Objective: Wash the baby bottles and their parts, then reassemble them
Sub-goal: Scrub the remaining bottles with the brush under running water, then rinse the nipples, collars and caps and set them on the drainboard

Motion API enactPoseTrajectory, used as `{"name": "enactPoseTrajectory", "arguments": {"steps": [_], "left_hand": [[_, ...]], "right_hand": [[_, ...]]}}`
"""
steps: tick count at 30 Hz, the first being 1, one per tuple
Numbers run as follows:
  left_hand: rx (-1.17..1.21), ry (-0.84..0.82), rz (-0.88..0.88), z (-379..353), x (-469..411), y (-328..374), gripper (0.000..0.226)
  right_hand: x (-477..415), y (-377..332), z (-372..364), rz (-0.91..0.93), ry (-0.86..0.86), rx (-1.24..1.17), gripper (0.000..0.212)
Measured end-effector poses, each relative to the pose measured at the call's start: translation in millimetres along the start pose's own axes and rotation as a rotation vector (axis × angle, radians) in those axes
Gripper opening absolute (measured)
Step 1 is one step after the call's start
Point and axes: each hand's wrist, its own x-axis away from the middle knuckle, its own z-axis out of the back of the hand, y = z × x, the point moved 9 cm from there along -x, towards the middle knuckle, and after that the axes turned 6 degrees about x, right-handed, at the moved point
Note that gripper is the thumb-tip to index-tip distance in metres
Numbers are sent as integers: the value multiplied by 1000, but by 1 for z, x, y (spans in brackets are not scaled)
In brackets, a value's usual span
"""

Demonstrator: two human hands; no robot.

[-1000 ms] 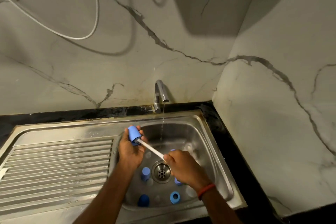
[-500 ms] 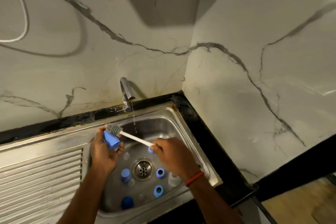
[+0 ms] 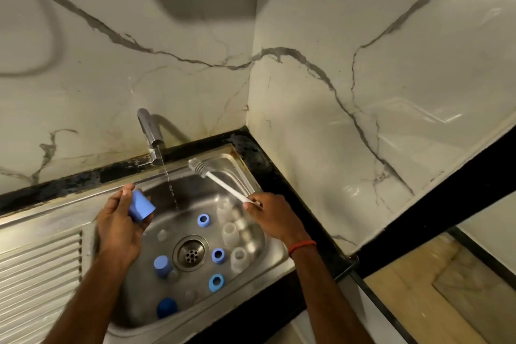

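My left hand (image 3: 118, 227) holds a blue bottle cap (image 3: 141, 207) over the left side of the steel sink (image 3: 252, 176). My right hand (image 3: 269, 213) grips the white handle of a bottle brush (image 3: 216, 180), whose grey bristle head points up and back toward the sink's rear rim. A thin stream of water falls from the tap (image 3: 150, 131) between my hands. In the basin lie blue screw rings (image 3: 203, 220), another blue ring (image 3: 216, 282), blue caps (image 3: 162, 265), a dark blue cap (image 3: 167, 307) and clear bottles (image 3: 231, 232) around the drain (image 3: 191, 253).
A ribbed draining board (image 3: 36, 276) lies left of the basin. Marble walls meet in a corner behind the sink, with a black counter edge (image 3: 279, 176) on the right. Wooden floor (image 3: 418, 293) shows at lower right.
The brush has come out of the blue cap and swung right and back, away from my left hand. The camera view has shifted to the right.
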Motion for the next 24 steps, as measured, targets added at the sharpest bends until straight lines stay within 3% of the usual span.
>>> {"name": "enactPoseTrajectory", "arguments": {"steps": [4, 8, 14, 24], "left_hand": [[-38, -16, 3, -7, -5, -14, 21], [-104, -31, -10, -14, -5, -20, 16], [-206, -88, -84, -35, 7, -29, 16], [-555, -235, -286, -44, 16, -34, 25]], "right_hand": [[0, 41, 7, -100, -15, 67, 16], [2, 72, 18, -163, 79, 120, 14], [10, 93, 23, -187, 140, 190, 44], [-1, 129, 10, -213, 131, 265, 48]]}}
